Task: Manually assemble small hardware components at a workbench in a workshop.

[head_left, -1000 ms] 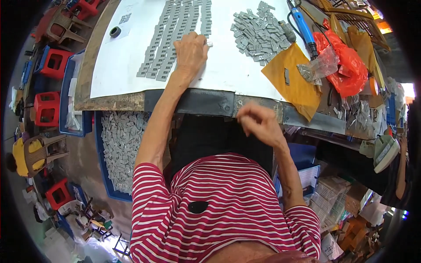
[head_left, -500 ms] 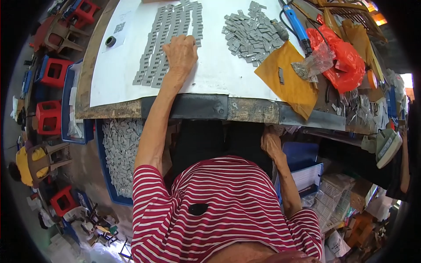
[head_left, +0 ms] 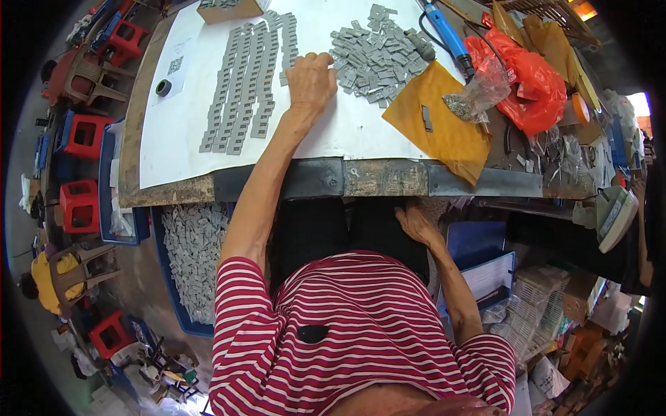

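My left hand [head_left: 311, 84] is over the white sheet [head_left: 354, 142] on the table, between several rows of small flat grey pieces [head_left: 244, 90] and a loose pile of the same pieces [head_left: 378, 59]. Its fingers are curled beside the lower end of the shortest row. What they hold, if anything, is hidden. Below the table edge, my right hand [head_left: 417, 223] lies on my dark trousers, thumb apart from the fingers and nothing in its grip.
Right of the pile are a brown paper sheet [head_left: 440, 128] bearing one grey piece, a blue electric screwdriver [head_left: 449, 31] and a red plastic bag [head_left: 544, 90]. A black ring [head_left: 163, 88] lies left. A cardboard box [head_left: 232, 10] stands behind the rows; a blue bin [head_left: 182, 305] of pieces sits below.
My left hand has shifted right, away from the longer rows and toward the pile. My right hand has moved slightly on my thigh. The whole view has tilted a little.
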